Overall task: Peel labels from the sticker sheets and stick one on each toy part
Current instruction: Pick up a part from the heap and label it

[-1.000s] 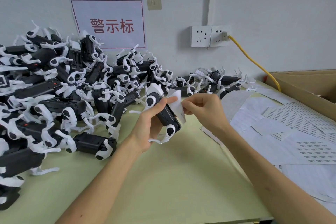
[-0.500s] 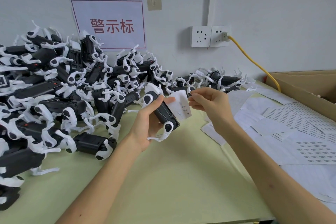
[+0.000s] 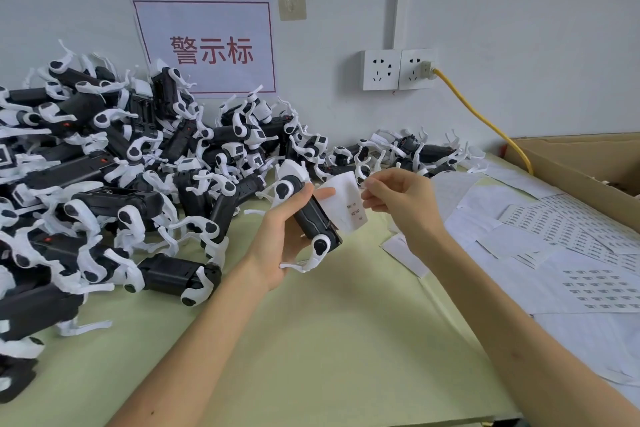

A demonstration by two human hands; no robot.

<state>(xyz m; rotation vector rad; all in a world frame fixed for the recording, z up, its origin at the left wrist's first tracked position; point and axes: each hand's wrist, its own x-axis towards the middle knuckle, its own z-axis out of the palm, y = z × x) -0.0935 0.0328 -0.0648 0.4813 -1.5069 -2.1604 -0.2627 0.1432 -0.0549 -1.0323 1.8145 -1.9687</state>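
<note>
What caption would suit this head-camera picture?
The left hand holds a black-and-white toy part and small sticker sheet; the right hand pinches the sheet's edge.

Bright, even overhead light; soft shadows, no glare; wide-angle bending at edges; slightly soft focus

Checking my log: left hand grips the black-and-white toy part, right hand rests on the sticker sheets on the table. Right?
No: head view shows the right hand off the table, pinching the small label sheet held against the toy part. The left hand does grip that part.
</note>
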